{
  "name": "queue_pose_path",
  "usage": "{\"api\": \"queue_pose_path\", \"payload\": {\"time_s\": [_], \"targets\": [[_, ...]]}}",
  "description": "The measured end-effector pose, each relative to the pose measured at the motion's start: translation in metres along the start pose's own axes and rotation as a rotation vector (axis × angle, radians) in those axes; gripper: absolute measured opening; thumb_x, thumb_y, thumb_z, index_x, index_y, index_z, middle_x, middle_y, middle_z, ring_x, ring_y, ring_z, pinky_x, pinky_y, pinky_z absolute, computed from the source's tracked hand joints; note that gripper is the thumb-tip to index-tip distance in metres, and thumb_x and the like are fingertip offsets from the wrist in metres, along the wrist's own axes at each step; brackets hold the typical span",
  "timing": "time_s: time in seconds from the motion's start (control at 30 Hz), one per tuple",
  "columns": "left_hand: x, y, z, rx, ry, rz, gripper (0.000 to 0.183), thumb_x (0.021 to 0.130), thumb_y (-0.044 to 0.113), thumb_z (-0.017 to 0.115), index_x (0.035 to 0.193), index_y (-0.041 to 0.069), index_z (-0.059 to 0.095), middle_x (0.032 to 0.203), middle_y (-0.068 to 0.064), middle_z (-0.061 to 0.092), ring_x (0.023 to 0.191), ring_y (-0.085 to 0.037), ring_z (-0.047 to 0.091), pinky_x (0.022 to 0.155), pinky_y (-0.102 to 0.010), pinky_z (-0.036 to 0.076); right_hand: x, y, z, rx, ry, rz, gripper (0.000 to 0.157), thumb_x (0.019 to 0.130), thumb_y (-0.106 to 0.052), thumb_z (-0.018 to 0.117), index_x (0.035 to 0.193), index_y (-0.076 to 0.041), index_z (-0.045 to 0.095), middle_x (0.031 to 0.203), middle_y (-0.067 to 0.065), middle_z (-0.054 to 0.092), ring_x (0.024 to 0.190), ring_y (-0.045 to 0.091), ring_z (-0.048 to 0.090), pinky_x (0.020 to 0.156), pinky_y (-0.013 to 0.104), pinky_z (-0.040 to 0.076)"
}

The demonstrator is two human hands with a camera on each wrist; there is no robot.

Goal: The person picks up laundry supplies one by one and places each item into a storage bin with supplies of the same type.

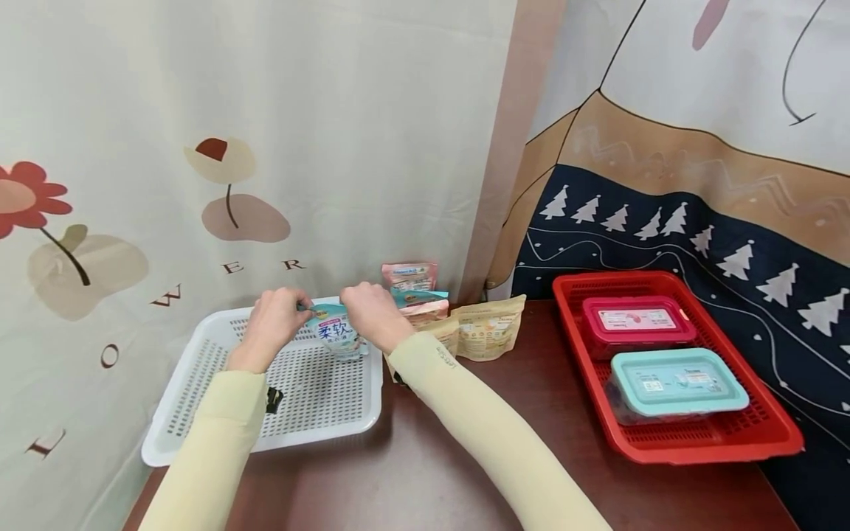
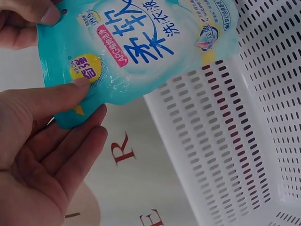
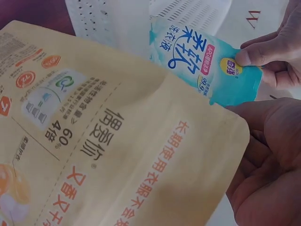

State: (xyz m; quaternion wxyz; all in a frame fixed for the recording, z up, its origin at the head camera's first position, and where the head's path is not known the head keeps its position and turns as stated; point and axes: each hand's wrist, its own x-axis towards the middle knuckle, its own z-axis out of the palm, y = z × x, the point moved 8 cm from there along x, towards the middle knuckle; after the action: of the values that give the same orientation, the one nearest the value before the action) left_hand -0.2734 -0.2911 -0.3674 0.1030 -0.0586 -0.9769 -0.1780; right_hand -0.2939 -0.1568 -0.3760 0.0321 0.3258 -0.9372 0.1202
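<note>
A teal laundry detergent pouch point(image 1: 337, 335) hangs over the white basket point(image 1: 279, 440), its printed front towards me. My left hand point(image 1: 271, 324) pinches the pouch's spout corner; in the left wrist view the thumb lies on the front near the yellow logo, with the other fingers behind. At the other top corner my right hand point(image 1: 375, 313) pinches the pouch's edge, its thumb tip showing in the left wrist view. A beige pouch point(image 3: 117, 117) fills much of the right wrist view and covers part of the teal one and the right hand.
Right of the white basket stand several pouches, among them a beige one point(image 1: 491, 328) and a pink one point(image 1: 409, 276). A red basket point(image 1: 710, 451) at the right holds a pink-lidded box point(image 1: 637, 321) and a teal-lidded box point(image 1: 680, 380). Curtains rise behind the brown table point(image 1: 412, 479).
</note>
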Motion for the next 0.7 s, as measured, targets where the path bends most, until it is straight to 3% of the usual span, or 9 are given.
{"api": "queue_pose_path", "payload": {"time_s": [0.2, 0.47, 0.6, 0.7], "targets": [[0.0, -0.003, 0.0, 0.032, 0.026, -0.039, 0.006, 0.089, 0.001, 0.073, 0.091, 0.0, 0.078, 0.095, -0.021, 0.075, 0.072, -0.035, 0.067, 0.067, -0.053, 0.055, 0.007, -0.003, 0.002, -0.024, -0.012, 0.01, 0.024, 0.106, -0.008, 0.057, 0.114, -0.017, 0.078, 0.103, 0.001, 0.076, 0.086, 0.018, 0.072, 0.07, 0.031, 0.058], [0.001, -0.002, 0.009, 0.038, -0.024, -0.08, 0.004, 0.091, 0.001, 0.072, 0.093, 0.0, 0.075, 0.094, -0.021, 0.074, 0.064, -0.029, 0.063, 0.057, -0.045, 0.052, 0.01, -0.002, 0.008, -0.04, -0.084, -0.001, 0.018, 0.105, -0.01, 0.06, 0.113, -0.015, 0.075, 0.1, 0.001, 0.075, 0.086, 0.019, 0.071, 0.072, 0.033, 0.057], [0.0, -0.003, 0.012, 0.034, -0.035, -0.076, 0.007, 0.091, 0.001, 0.073, 0.098, -0.001, 0.074, 0.097, -0.021, 0.074, 0.069, -0.031, 0.065, 0.061, -0.048, 0.052, 0.009, -0.002, 0.008, -0.033, -0.103, 0.001, 0.015, 0.104, -0.012, 0.061, 0.11, -0.015, 0.074, 0.099, 0.001, 0.074, 0.084, 0.018, 0.069, 0.071, 0.034, 0.056], [-0.002, -0.003, 0.015, 0.02, -0.044, -0.068, 0.017, 0.091, 0.003, 0.074, 0.107, -0.002, 0.073, 0.105, -0.023, 0.074, 0.08, -0.037, 0.069, 0.069, -0.052, 0.054, 0.006, -0.001, 0.004, -0.005, -0.111, 0.004, 0.017, 0.104, -0.015, 0.061, 0.117, -0.016, 0.073, 0.106, 0.0, 0.074, 0.089, 0.018, 0.069, 0.073, 0.034, 0.056]]}}
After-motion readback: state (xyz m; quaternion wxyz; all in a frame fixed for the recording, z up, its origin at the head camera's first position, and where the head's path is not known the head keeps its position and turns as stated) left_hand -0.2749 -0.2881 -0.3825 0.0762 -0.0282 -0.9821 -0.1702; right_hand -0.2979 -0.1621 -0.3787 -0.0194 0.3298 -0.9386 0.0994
